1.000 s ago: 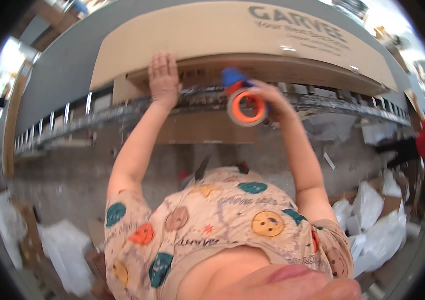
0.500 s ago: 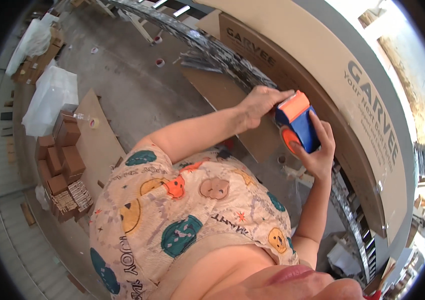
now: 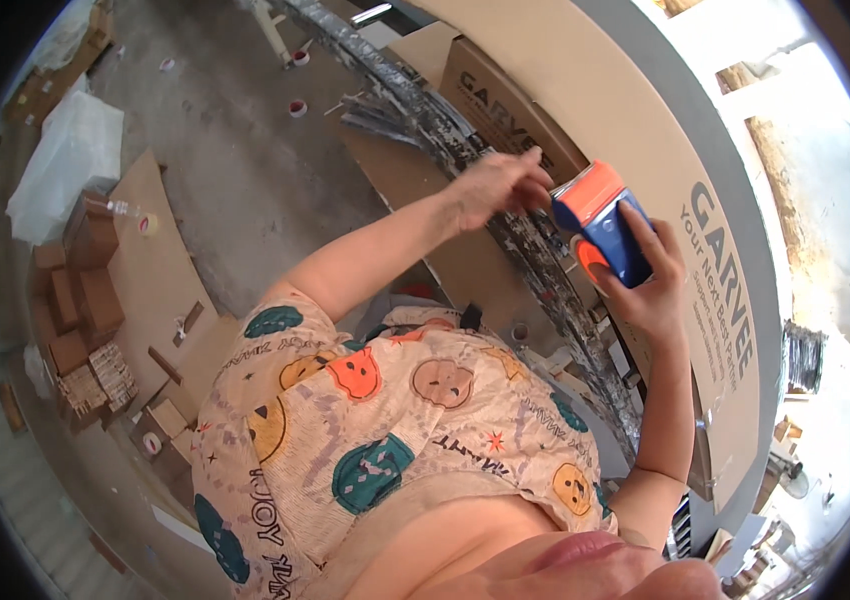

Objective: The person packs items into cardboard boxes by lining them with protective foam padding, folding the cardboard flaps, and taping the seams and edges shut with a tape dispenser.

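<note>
My right hand point(image 3: 657, 285) is wrapped round a blue and orange tape dispenser point(image 3: 613, 232). Its orange top faces away from me, and a round orange part shows on its near side. Just left of the dispenser, my left hand point(image 3: 497, 190) hovers apart from it, fingers loosely bent and spread, with nothing visible in them. Beyond both hands, a long brown cardboard box point(image 3: 660, 130) with dark print stretches across a paint-spattered bench frame point(image 3: 535, 260). A smaller brown box point(image 3: 505, 100) stands against its near side.
Small brown cartons point(image 3: 95, 300) are stacked on the floor at left, near a plastic-wrapped white bundle point(image 3: 75, 165). Flat cardboard sheets point(image 3: 160, 240) lie beside them. Tape rolls point(image 3: 298, 107) rest on the concrete floor. A coil of black wire point(image 3: 803, 358) and a fan point(image 3: 793, 480) are at far right.
My left hand has drawn back from the top of the dispenser, moving left. The dispenser in my right hand has shifted slightly right. The whole view has turned a little.
</note>
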A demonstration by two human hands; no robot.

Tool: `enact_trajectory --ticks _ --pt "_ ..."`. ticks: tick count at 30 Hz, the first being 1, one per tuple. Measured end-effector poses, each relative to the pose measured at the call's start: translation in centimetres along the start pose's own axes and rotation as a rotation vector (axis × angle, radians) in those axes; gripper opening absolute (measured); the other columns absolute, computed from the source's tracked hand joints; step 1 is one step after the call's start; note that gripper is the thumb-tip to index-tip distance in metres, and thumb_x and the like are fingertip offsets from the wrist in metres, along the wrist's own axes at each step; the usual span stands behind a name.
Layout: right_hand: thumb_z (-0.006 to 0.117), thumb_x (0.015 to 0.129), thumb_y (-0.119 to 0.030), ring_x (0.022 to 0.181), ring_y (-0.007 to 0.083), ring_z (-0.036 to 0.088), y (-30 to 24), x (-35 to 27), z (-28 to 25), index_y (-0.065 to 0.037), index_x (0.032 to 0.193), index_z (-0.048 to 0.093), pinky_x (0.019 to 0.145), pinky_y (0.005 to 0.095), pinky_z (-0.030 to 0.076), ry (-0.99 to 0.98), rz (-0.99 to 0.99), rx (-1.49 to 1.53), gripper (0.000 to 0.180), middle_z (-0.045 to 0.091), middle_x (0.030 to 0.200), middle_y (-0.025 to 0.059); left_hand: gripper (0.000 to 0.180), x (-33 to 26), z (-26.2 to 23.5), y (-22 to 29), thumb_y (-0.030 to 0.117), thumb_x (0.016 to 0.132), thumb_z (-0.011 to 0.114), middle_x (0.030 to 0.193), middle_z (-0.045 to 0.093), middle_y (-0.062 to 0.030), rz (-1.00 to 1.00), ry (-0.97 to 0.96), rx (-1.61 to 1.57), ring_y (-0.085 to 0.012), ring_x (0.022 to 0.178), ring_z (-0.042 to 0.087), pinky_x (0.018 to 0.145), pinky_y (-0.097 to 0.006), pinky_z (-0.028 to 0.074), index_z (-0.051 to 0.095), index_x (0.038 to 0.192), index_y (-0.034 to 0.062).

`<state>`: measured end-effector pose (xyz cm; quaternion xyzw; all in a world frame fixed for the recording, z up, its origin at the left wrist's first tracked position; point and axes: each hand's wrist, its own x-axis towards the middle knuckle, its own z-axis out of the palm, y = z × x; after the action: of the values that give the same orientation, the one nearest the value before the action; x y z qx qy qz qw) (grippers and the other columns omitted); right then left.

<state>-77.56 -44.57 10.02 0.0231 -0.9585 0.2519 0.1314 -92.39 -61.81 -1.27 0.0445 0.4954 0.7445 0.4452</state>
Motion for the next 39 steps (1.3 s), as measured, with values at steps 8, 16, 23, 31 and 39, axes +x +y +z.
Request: enact_trajectory --ticks 8,16,23,31,39 --pt "0.076 0.06 -0.008 0.101 0.0281 0.058 1.5 -0.2 0.6 0.002 0.126 0.056 0.089 0.0363 0.046 0.044 -0.028 0.232 0.07 0.057 0.109 0.0171 0.063 -2.6 2.7 1.9 0.061 0.093 0.04 0.086 0.067 -0.0051 -0.014 -0.227 -0.28 -0.0133 0.076 0.059 0.076 -0.026 0.045 0.068 0.094 0.0045" --pt "0.08 0.058 -0.008 0.097 0.0297 0.058 1.1 -2.9 2.4 -0.001 0.124 0.057 0.084 0.0371 0.047 0.199 -0.109 0.124 0.069 0.057 0.109 0.0183 0.045 -4.2 3.6 2.9 0.047 0.091 0.058 0.083 0.067 -0.0009 0.039 -0.237 -0.208 -0.0079 0.074 0.059 0.069 -0.024 0.047 0.069 0.09 0.0044" --pt "0.081 0.054 -0.008 0.088 0.0323 0.06 -0.7 -2.4 1.3 -0.014 0.121 0.063 0.072 0.0392 0.051 0.165 -0.21 -0.111 0.069 0.056 0.106 0.0184 0.023 -2.8 2.9 1.2 0.026 0.088 0.068 0.077 0.067 -0.0004 0.226 -0.139 -0.041 -0.0055 0.069 0.059 0.062 -0.021 0.047 0.07 0.082 0.0038" --pt "0.081 0.059 -0.016 0.085 0.0327 0.061 0.5 -4.4 -2.3 -0.019 0.118 0.065 0.073 0.0407 0.052 0.006 -0.041 -0.248 0.062 0.056 0.101 0.0166 0.032 0.0 -2.7 3.6 0.033 0.093 0.061 0.074 0.064 -0.002 0.409 0.195 0.469 -0.0054 0.065 0.055 0.059 -0.021 0.045 0.067 0.083 0.0026" --pt "0.083 0.053 -0.011 0.088 0.0314 0.061 -1.5 -1.3 -1.3 -0.018 0.118 0.066 0.072 0.0386 0.052 0.087 -0.271 -0.173 0.068 0.055 0.106 0.0181 0.041 -3.4 2.7 3.5 0.04 0.097 0.052 0.094 0.068 -0.0018 0.078 -0.416 -0.07 -0.0077 0.084 0.062 0.078 -0.025 0.049 0.067 0.101 0.0024"
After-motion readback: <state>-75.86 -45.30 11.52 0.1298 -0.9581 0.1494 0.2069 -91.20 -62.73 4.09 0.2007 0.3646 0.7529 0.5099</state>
